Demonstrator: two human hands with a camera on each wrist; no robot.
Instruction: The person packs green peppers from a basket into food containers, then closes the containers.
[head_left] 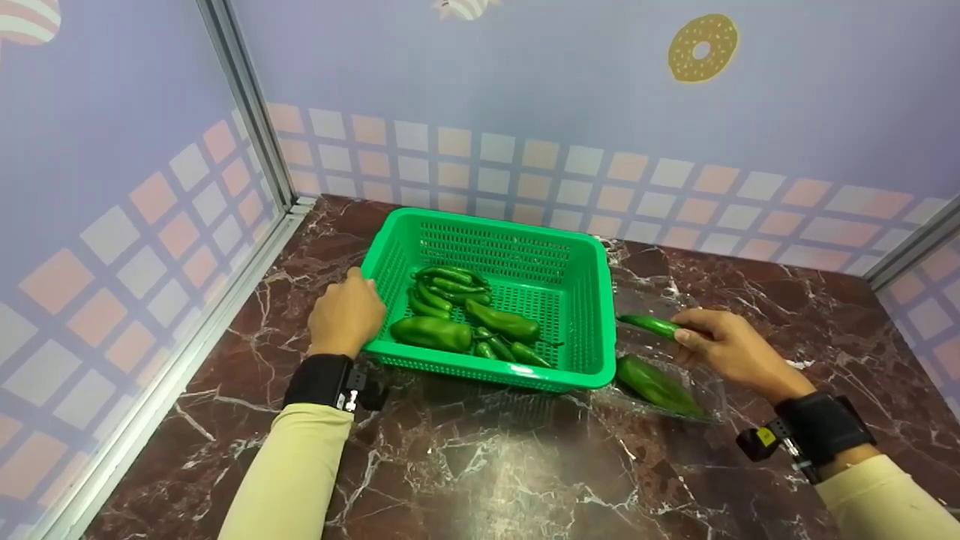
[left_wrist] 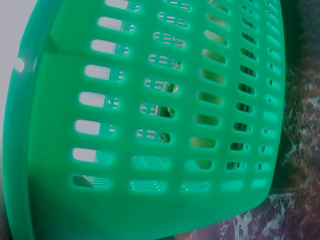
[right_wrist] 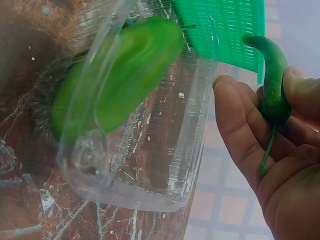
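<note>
- Right hand (head_left: 731,346) pinching slim green chili (head_left: 651,325) by stem end between thumb and fingers, held above clear plastic tray (head_left: 712,390), just right of green basket (head_left: 577,247).
- Left hand (head_left: 346,313) curled on basket's left rim, steadying it; left wrist view filled by basket wall (left_wrist: 150,125), fingers not visible there.
- One fat green pepper (head_left: 657,385) lying in tray; pile of peppers (head_left: 465,322) in basket.
- Risk: thin pinch near stalk (right_wrist: 267,150), likely to slip or snap, chili dropping on marble counter (head_left: 487,465).
- Risk: chili tip catching basket's right rim, bouncing outside instead of in.
- Risk: flimsy tray nudged by wrist, sliding or tipping, fat pepper rolling out.
- Risk: basket skidding if left hand's hold loosened during a bump.
</note>
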